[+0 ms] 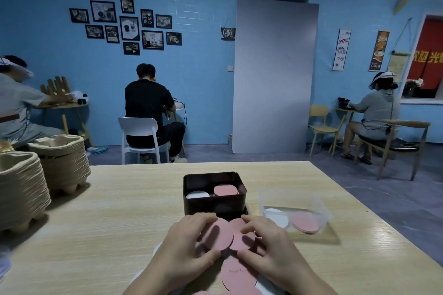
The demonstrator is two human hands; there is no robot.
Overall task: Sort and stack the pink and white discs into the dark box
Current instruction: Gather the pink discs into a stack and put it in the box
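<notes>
gathering step, lower centre: my left grip (184, 246) and right grip (271, 249) curl round loose pink discs (219, 235); next i'd square them, then lift into the dark box (213, 207).

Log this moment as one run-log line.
left hand: grips round pink disc | right hand: grips second pink disc | dark rectangular box: white stack left, pink stack right | wooden table: loose pink discs near edge
</notes>
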